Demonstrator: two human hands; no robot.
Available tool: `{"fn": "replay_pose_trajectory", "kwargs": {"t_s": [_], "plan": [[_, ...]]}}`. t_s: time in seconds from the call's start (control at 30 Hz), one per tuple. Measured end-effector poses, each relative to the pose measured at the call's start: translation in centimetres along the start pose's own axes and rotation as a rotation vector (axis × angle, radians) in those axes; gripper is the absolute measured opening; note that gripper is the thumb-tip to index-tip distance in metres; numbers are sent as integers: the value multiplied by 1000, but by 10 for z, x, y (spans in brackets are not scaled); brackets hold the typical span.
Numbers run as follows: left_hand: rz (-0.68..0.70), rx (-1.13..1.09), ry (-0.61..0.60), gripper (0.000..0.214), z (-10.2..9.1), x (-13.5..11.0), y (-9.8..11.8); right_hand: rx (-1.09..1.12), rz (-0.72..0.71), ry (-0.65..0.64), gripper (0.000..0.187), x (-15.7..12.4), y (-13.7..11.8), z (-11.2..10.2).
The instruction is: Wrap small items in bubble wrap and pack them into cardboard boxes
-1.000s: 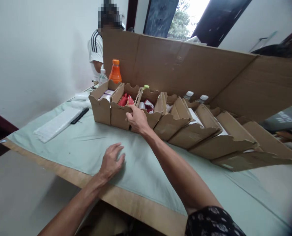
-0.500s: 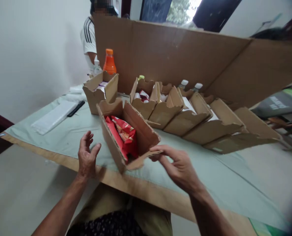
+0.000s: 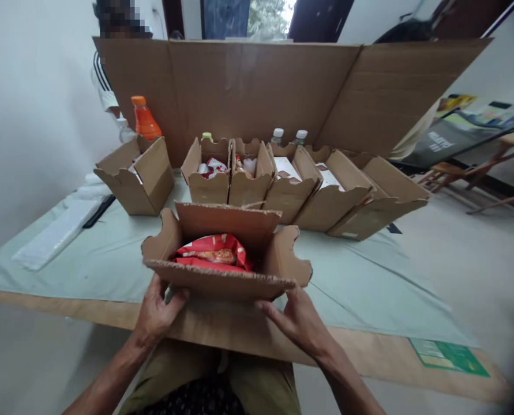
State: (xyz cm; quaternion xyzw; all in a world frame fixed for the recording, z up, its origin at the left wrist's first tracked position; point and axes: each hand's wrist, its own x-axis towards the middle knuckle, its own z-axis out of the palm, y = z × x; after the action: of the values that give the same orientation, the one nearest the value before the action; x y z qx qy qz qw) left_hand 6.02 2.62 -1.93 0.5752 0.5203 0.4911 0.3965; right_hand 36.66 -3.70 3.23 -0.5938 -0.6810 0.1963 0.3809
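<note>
An open cardboard box [image 3: 222,276] sits at the table's near edge right in front of me, with red snack packets [image 3: 213,257] inside. My left hand [image 3: 157,314] grips the box's lower left corner, fingers curled round it. My right hand [image 3: 297,323] holds the lower right side, fingers against the box's underside and front.
A row of similar open boxes [image 3: 282,184] with packets and bottles stands further back, one separate box [image 3: 135,176] to the left. An orange bottle [image 3: 143,118] stands behind it. A tall cardboard sheet [image 3: 261,86] screens the back; a person sits behind it at far left. A white pad [image 3: 53,236] and a black pen lie left on the green cloth [image 3: 360,276].
My right hand pulled the box with red packets out of the row to the near edge. My left hand left the cloth, and both hands now hold the box squarely in front of me.
</note>
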Motion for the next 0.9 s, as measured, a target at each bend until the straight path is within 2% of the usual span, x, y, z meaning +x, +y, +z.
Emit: {"fn": "replay_pose_trajectory", "kwargs": {"t_s": [0.07,0.17,0.27,0.37,0.47,0.57,0.63,0.7,0.77,0.8,0.83,0.87,0.9], "plan": [[62,-5,-41,62,19,27,9,-31,25,87,36,20,9,-3],[149,-22,-130,64,53,73,25,-17,105,167,36,52,32,-14],[146,-2,-192,67,79,103,29,0,164,236,39,68,57,-13],[94,48,-218,65,91,109,15,-45,202,253,42,65,77,2],[54,77,-204,66,87,100,-1,-70,223,236,39,57,86,13],[18,114,-178,70,73,79,-7,-77,230,215,36,55,91,12],[45,152,-197,68,58,58,-6,-125,246,214,38,58,96,9],[148,197,-333,58,39,36,-3,-199,241,213,39,62,103,6],[250,259,-492,45,9,21,-2,-252,224,206,38,65,108,5],[259,320,-494,39,-10,18,-2,-267,222,205,37,66,109,5],[233,393,-429,34,-33,20,-3,-275,224,202,36,66,109,5],[177,492,-285,31,-59,26,-4,-279,231,201,35,66,109,5],[90,614,-73,29,-87,36,-6,-280,240,201,33,67,108,5]]}}
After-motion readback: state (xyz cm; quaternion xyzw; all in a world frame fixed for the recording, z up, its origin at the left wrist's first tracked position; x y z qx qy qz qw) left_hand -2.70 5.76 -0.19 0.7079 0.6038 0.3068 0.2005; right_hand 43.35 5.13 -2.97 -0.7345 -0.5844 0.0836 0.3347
